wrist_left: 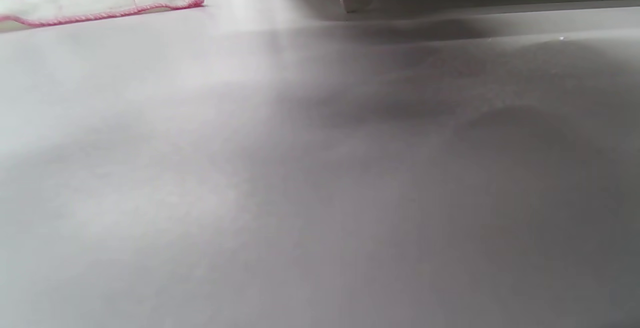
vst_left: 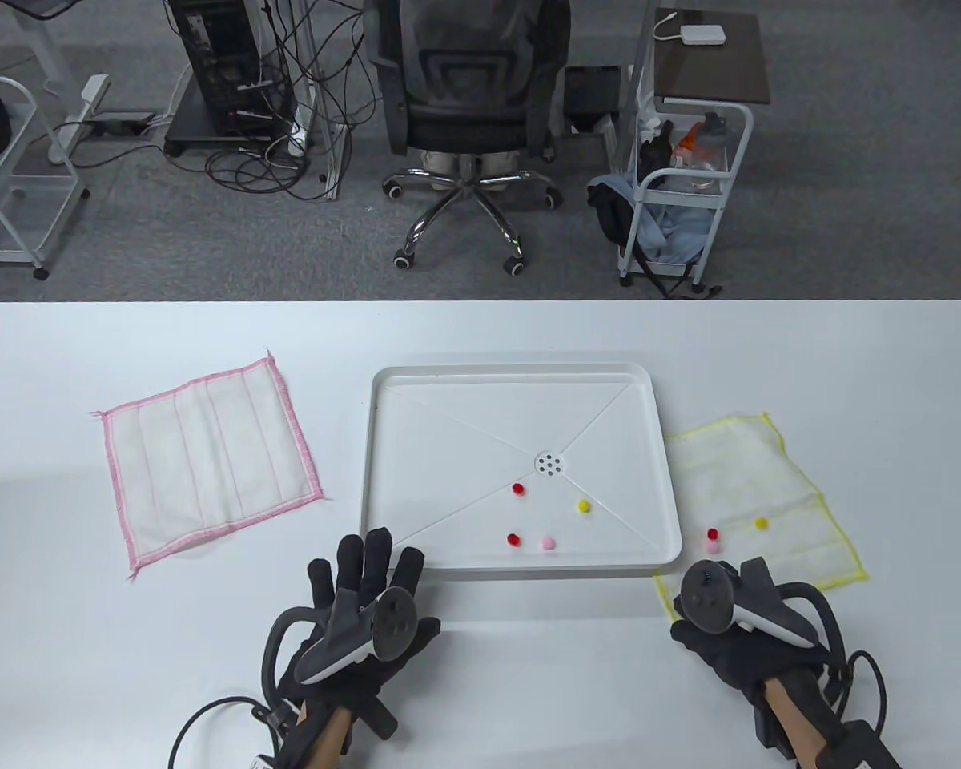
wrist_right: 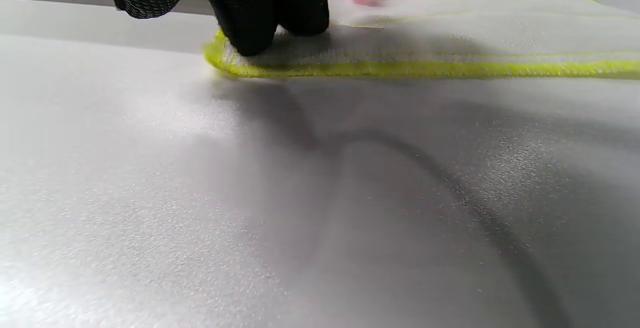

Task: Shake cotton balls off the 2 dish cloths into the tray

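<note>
Your right hand sits at the near left corner of the yellow cloth, with its fingertips down on the yellow hem; whether they have actually pinched the fabric or only press on it, you cannot tell from these views. Your left hand lies flat on the table with its fingers spread, just in front of the tray and holding nothing.

Three balls sit on that cloth close to your fingers: a red one, a pink one touching it, and a yellow one a little further right. The tray already holds four balls, two red, one yellow and one pink. The pink cloth lies flat to the left with nothing visible on it.

The risk is in the lift. If you raise only that one corner, the cloth will probably slope away from the tray and the balls will likely roll off the far or right edge onto the table. A fast snatch could flick them clear. The cloth's left edge lies right beside the tray wall, so dragging it could snag there or nudge the tray. Bringing your left hand over to a second corner would let you form a pouch before tipping
</note>
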